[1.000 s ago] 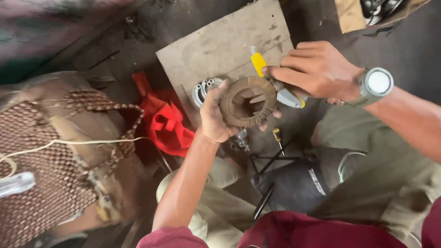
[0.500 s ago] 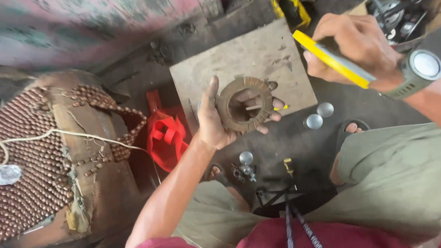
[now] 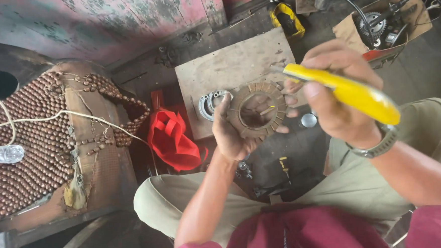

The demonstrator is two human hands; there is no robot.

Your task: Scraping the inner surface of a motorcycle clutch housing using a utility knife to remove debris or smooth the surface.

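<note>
Since the earlier frames the right hand (image 3: 337,95) has swung back in from the upper right, so the yellow-handled tool (image 3: 347,92) now lies close to the ring again, while the ring has stayed in the left hand.

The toothed metal ring (image 3: 256,109), rusty brown with slots round its rim and an open centre, is held up above the lap, in front of the lower edge of a plywood board (image 3: 235,70). The left hand (image 3: 233,133) grips it from below and from the left, thumb up along the outer edge, fingertips showing past the right side. The right hand is closed round the tool's handle; the working tip points toward the ring's upper right edge, though blur hides whether it touches. A wristwatch (image 3: 380,145) sits on that wrist.

Just left of the ring, a small silvery round part (image 3: 210,103) lies on the board. Further left is a crumpled red plastic bag (image 3: 173,141), then a worn seat with a wooden bead cover (image 3: 35,144). At the upper right stands a cardboard box of metal parts (image 3: 381,25).
</note>
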